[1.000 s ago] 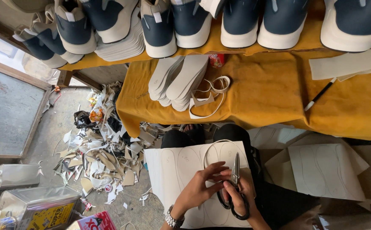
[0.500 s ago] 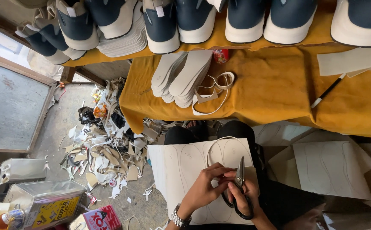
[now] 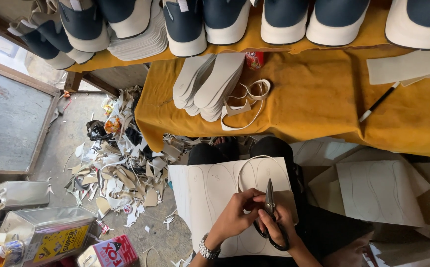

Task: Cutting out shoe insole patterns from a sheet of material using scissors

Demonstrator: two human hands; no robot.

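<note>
Head view, lower centre: right hand (image 3: 280,225) closed around black-handled scissors (image 3: 270,212), blades up; left hand (image 3: 234,217), fingers pinching white sheet (image 3: 210,193) traced with insole outlines, across lap; cutting appears underway; cut insole stack (image 3: 210,81) upper centre on ochre-covered bench (image 3: 313,104); offcuts (image 3: 116,168) left on floor.

Both hands are seen low in the head view, over the lap. L. hand (image 3: 235,213): palm down, fingers curled inward in a pinch, wrist banded by a watch. R. hand (image 3: 280,225): closed in a fist-like grip, knuckles up, just beside the L. fingertips. Forearms are angled up from bottom edge.
</note>
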